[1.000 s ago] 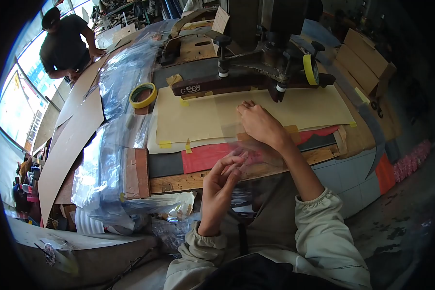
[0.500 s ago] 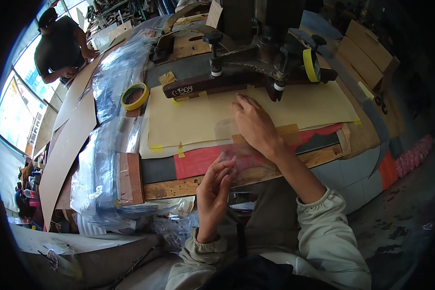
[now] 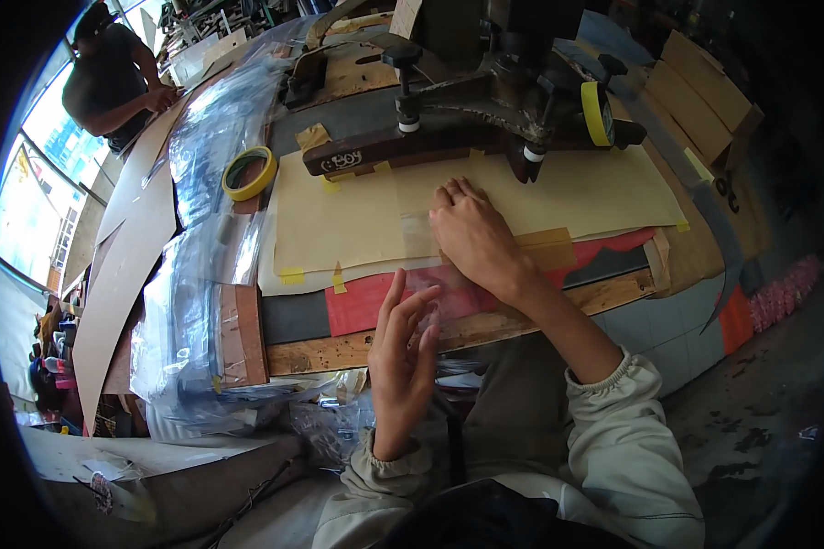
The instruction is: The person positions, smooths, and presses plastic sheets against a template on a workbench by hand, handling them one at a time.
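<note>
Cream sheets [image 3: 339, 220] lie under the dark bar [image 3: 375, 157] of a press, with yellow tape bits along their edges. My right hand [image 3: 476, 236] rests on the sheets, fingers bent down and together; what lies under its fingertips is hidden. Beside it a thin clear film [image 3: 418, 233] lies partly over the sheets and the red strip [image 3: 352, 309]. My left hand [image 3: 403, 352] is raised in front of the wooden edge [image 3: 302, 355], fingers spread, close to the loose edge of the film. A brown tape-like strip [image 3: 547, 249] lies right of my right hand.
A yellow tape roll [image 3: 249, 174] lies left of the sheets, another [image 3: 598, 114] hangs on the press. Clear plastic sheets [image 3: 188, 284] and grey board [image 3: 124, 311] cover the left side. A co-worker [image 3: 110, 82] stands at the far left. An open cardboard box [image 3: 700, 96] is at right.
My left hand has opened, its fingers now spread and raised. My right hand has shifted slightly left over the sheets. The view has moved a little, and the co-worker's arms have moved.
</note>
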`<state>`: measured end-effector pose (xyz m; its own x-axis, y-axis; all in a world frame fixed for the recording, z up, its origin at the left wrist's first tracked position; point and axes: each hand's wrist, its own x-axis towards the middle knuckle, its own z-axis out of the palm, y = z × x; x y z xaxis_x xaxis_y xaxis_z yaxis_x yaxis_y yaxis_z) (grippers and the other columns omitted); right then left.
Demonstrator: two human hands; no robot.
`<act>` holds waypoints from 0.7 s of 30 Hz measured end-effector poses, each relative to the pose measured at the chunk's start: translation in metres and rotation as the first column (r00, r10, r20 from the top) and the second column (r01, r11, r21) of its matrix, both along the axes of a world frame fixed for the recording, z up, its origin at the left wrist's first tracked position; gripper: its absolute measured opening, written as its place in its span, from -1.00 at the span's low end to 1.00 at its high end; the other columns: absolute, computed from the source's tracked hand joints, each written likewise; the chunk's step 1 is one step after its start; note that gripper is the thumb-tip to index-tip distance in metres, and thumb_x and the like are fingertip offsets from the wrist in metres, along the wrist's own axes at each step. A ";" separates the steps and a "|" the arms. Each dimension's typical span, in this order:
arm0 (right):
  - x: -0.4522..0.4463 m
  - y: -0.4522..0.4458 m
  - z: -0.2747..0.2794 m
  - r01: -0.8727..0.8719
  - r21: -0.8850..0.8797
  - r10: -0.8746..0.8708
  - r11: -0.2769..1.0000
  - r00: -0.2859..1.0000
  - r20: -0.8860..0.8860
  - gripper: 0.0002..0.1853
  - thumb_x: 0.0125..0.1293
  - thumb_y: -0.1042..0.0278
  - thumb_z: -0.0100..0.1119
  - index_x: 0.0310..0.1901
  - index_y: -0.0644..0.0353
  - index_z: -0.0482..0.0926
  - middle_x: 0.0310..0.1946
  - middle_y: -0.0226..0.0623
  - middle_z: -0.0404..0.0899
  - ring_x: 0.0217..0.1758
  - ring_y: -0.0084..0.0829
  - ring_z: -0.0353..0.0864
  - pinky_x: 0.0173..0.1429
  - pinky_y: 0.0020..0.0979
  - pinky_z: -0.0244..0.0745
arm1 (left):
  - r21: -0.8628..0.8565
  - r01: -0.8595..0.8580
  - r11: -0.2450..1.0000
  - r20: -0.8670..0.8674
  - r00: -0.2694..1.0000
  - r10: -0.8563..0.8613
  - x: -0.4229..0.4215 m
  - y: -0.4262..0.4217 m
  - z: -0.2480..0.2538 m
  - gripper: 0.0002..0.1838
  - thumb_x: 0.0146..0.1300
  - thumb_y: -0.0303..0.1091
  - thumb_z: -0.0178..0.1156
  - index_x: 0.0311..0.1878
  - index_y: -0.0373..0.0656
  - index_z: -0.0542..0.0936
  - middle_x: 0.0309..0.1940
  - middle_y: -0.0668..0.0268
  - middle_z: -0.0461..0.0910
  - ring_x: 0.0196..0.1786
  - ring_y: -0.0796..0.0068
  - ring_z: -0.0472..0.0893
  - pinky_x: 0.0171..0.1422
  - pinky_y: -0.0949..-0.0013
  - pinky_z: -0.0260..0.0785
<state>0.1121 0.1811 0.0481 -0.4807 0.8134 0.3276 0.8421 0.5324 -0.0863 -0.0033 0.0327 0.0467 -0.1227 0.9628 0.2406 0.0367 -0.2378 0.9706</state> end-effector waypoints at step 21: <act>-0.005 -0.001 -0.004 0.048 0.025 -0.048 0.999 0.999 -0.009 -0.60 0.37 0.35 -0.04 0.04 0.59 0.44 0.11 0.27 0.48 0.28 0.07 0.43 0.42 -0.12 0.27 | 0.009 0.038 0.999 -0.004 0.999 -0.038 -0.007 -0.002 0.001 -0.58 0.26 -0.64 0.12 0.20 -0.24 0.48 0.41 0.00 0.22 0.44 0.26 0.30 0.24 0.34 0.41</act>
<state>0.1066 0.1801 0.0443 -0.4381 0.8271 0.3522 0.8662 0.4932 -0.0807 -0.0101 0.0310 0.0477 -0.0855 0.9645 0.2498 0.0314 -0.2480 0.9683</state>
